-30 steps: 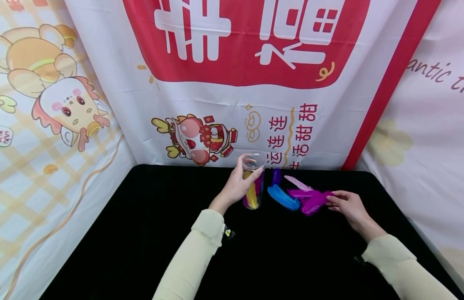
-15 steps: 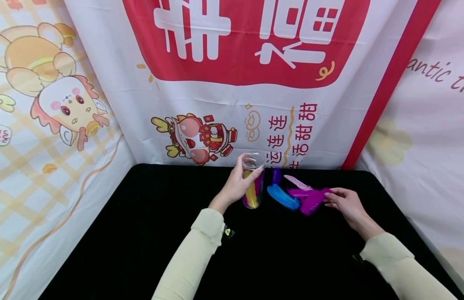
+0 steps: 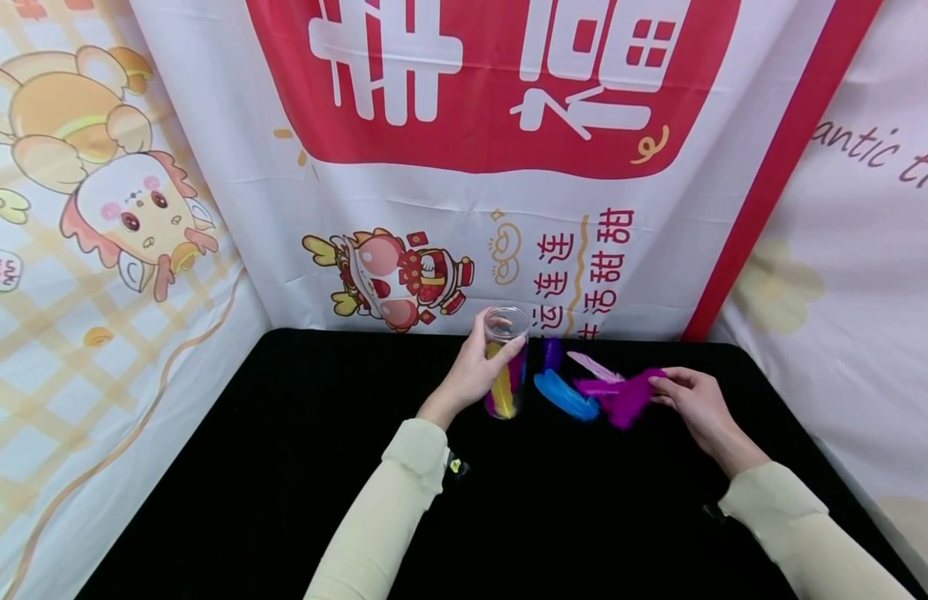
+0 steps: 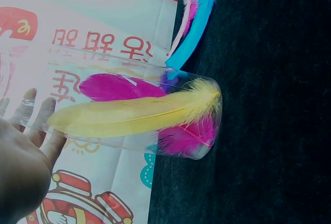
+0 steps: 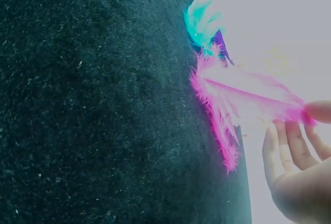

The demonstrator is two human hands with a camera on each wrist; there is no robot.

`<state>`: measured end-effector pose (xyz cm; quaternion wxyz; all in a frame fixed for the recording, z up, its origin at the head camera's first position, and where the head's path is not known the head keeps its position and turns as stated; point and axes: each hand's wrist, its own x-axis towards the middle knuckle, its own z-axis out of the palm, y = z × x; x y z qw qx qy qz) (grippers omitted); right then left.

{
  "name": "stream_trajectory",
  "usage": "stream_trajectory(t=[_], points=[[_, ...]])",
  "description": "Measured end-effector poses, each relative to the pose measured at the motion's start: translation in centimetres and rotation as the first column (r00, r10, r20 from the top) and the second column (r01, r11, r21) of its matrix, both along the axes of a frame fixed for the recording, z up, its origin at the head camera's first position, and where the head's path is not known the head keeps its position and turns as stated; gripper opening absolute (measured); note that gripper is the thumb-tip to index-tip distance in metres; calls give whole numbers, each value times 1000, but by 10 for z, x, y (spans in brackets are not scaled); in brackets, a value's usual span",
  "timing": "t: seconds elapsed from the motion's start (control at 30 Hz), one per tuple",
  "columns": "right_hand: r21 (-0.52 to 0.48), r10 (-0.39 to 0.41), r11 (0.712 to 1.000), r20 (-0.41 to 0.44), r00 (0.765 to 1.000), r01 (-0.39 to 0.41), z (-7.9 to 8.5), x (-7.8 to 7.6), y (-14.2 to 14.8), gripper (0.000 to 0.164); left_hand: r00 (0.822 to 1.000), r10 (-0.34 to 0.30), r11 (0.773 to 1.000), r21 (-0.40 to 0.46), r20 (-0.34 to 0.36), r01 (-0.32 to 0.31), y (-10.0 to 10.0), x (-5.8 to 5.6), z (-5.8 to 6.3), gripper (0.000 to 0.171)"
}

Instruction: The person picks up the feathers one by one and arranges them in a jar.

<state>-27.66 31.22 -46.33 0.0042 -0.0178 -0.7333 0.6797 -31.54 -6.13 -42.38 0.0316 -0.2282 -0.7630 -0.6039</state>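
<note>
Head feed: I have the left hand (image 3: 467, 371) wrapped around a transparent cup (image 3: 514, 325), thumb across the near side just below the rim, fingers passing behind. Cup upright, mouth up, at the far edge of the counter (image 3: 321, 492); I cannot tell whether its base touches the cloth. Through the wall, the left wrist feed gives me a yellow feather (image 4: 129, 116) along the length of the cup, with magenta plumes (image 4: 121, 88) beside it.

Right hand (image 3: 699, 412), well to the right of the cup: thumb and forefinger pinch one end of a magenta feather (image 3: 632, 402). The feather extends leftward from the fingertips, so it lies between the right hand and the loose feathers, well apart from the cup. The right wrist feed shows its downy end over another magenta piece; contact between the two I cannot confirm.

Loose group, between cup and right hand: a blue feather (image 3: 567, 396) nearest the cup on the near side, a purple feather (image 3: 552, 353) farther back, a pale pink feather (image 3: 593, 365) slanting down to the right. Behind the counter I note a white and red printed backdrop (image 3: 471, 187); both forearms wear pale sleeves (image 3: 381, 512).
</note>
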Motion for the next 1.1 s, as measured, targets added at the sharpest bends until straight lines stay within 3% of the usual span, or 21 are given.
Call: stream_trajectory(t=[0.67, 1.1], points=[[-34, -57, 998, -49, 997, 55, 11, -3, -6, 21, 1000, 18, 1000, -11, -4, -18, 0, 1, 0, 63], [-52, -42, 998, -50, 998, 40, 27, -2, -15, 17, 1000, 19, 1000, -10, -17, -19, 0, 0, -2, 72]])
